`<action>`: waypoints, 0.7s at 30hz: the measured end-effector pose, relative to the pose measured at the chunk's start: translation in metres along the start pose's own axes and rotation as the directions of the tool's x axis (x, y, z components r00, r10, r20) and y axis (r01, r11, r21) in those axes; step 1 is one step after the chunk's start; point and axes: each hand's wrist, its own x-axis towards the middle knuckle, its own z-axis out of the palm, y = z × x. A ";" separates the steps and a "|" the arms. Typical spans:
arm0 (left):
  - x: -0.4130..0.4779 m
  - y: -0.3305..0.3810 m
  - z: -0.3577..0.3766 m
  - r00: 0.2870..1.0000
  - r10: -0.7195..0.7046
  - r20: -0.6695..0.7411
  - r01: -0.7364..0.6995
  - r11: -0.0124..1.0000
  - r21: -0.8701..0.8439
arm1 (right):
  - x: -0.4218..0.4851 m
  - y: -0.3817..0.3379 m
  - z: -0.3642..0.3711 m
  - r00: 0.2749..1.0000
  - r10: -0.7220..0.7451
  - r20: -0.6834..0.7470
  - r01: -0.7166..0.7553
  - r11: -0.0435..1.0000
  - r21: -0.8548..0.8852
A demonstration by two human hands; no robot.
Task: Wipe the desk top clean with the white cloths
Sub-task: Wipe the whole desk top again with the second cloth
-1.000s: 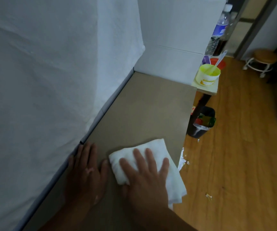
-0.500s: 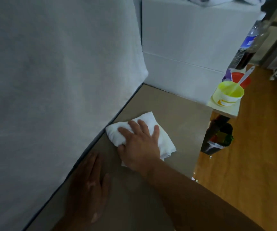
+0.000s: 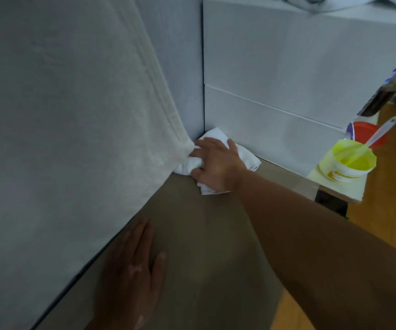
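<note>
The white cloth (image 3: 218, 160) sits jammed into the far corner of the desk top (image 3: 204, 234), just above centre frame, bunched under the right hand (image 3: 216, 165), which lies spread on top with fingers curled over the crumpled left end, pressing rather than pinching. The cloth's long axis runs from lower left to upper right, one rumpled end against the hanging white sheet (image 3: 73, 115) at the left, the other pointing toward the white box (image 3: 299, 79) along the back; a loose corner trails out toward the viewer beneath the wrist. Here is the risk: the cloth touches the sheet's lower hem, and a hard sweep could snag that fabric and drag it along, or ball the cloth up so it skips the seam where grime probably gathers. That corner is dim, so whether the cloth reaches right into the joint is hard to say. Further right, the yellow cup (image 3: 347, 163) with its spoon (image 3: 380, 133) stands near the desk's right edge, and a wide stroke that way might knock it. Lower in the frame, the left hand (image 3: 132, 270) lies flat and open on the desk, holding nothing, seemingly bracing the reach.
</note>
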 end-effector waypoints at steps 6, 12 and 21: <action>0.003 0.000 -0.005 0.999 0.011 0.053 -0.012 1.000 0.015 | 0.019 0.016 -0.009 0.997 -0.029 0.073 0.029 1.000 -0.002; 0.005 -0.001 -0.008 0.997 0.045 0.057 -0.047 0.998 0.035 | -0.027 0.045 -0.013 0.994 -0.022 0.108 0.020 1.000 0.017; 0.003 -0.003 -0.009 0.990 -0.003 0.143 -0.005 0.998 0.055 | -0.134 0.084 -0.019 0.990 0.133 -0.055 -0.129 0.990 0.062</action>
